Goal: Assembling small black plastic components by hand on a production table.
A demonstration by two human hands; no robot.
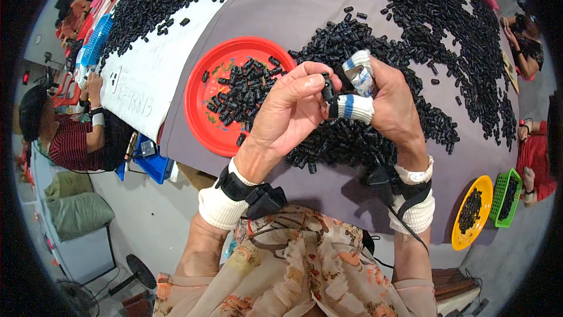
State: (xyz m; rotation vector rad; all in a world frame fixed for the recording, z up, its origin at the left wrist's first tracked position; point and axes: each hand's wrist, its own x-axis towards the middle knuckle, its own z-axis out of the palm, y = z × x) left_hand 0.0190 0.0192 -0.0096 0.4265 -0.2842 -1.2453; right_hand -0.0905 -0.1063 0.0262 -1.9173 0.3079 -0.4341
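A small black plastic cylinder (328, 89) is pinched between the thumb and fingers of my left hand (291, 101), above the table. My right hand (392, 97) meets it from the other side. White-and-blue knitted finger covers (354, 108) are on its thumb and index finger. The covered thumb presses near the cylinder's lower end, and the index finger curls above with a gap between. My other right fingers are mostly hidden. Beneath both hands lies a heap of similar black cylinders (346, 144). A red round tray (202, 126) with more of them stands beside my left hand.
More black cylinders (434, 9) spread across the grey tablecloth (281, 9). Others cover a white sheet (143, 91) at left, where a person (76, 141) sits. A yellow plate (461, 232) and green basket (498, 220) stand at right. Another person (522, 38) works far right.
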